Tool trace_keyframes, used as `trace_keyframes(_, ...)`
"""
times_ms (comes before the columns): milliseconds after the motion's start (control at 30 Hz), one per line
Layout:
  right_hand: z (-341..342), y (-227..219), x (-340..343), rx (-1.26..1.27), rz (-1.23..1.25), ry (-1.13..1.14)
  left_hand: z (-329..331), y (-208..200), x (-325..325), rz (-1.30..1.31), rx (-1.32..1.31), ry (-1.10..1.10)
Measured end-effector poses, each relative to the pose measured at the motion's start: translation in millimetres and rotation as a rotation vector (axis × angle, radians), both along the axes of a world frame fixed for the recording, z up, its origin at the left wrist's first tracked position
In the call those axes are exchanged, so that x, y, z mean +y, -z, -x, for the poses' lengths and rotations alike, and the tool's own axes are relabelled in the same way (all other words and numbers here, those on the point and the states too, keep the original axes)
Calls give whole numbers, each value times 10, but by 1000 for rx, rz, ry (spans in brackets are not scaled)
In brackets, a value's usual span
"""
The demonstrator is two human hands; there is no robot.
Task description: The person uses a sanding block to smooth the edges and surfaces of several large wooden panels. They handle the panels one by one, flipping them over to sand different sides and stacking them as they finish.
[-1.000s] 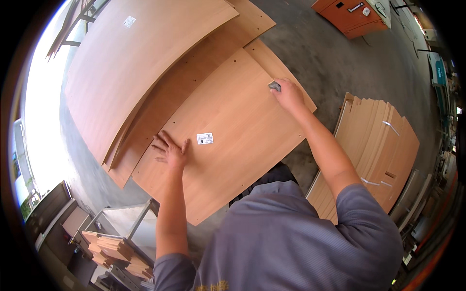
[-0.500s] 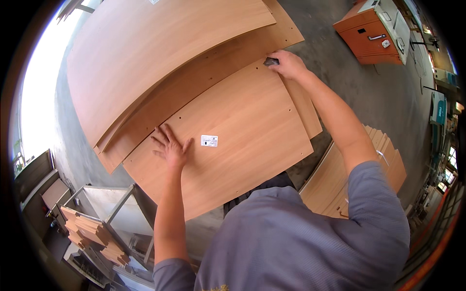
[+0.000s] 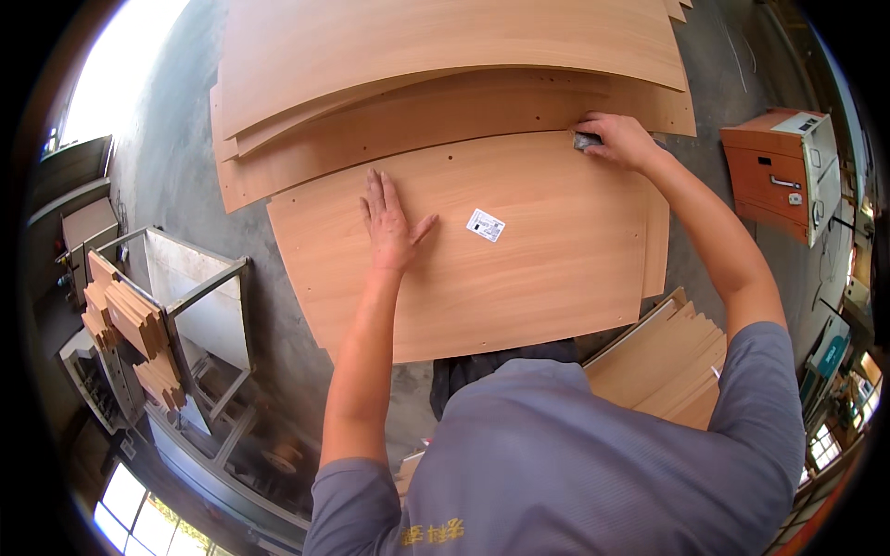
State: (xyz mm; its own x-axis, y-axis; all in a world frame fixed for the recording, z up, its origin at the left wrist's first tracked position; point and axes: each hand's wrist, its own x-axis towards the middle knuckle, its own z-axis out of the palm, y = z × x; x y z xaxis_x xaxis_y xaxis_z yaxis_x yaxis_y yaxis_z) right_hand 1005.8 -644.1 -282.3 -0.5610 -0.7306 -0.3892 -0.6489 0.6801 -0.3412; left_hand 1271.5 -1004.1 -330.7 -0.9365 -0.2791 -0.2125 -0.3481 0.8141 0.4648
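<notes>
A wood-grain panel (image 3: 519,278) lies flat in front of me, with small drilled holes and a white label (image 3: 485,225) on its face. My left hand (image 3: 389,232) rests palm down on it, left of the label, thumb spread away from the fingers. At the panel's far edge, toward the right corner, my right hand (image 3: 619,141) grips a small dark grey block or pad (image 3: 585,141). The pad touches the edge area; its full shape is hidden by the fingers. Beyond that edge lies another wood-grain panel (image 3: 408,134).
Larger panels (image 3: 445,46) are stacked at the far side. More boards (image 3: 663,361) stand low at my right. An orange cabinet (image 3: 765,171) sits on the floor to the right. At left, a metal-framed cart (image 3: 199,292) stands beside stacked wood pieces (image 3: 134,315).
The view has turned, so the panels appear more level and farther right. My right hand with the pad has shifted left along the far edge from the corner. My left hand stays flat.
</notes>
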Motion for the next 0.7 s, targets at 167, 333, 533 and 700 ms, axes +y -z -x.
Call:
trace_keyframes(167,-210,7,-615,36,12,-51,-1362,4,-462,90,67,-281)
trace_keyframes(333,-326,-107,-1030,20,-57,-85,-2942,41,-759,132,-221,-644)
trace_keyframes(533,-537,-24,-1721,-6,26,-130,-2941,-21,-726,71,-44,-553)
trace_keyframes(700,-698,-66,-2439,-23,9,-221,-2911,-56,-698,57,-57,-583)
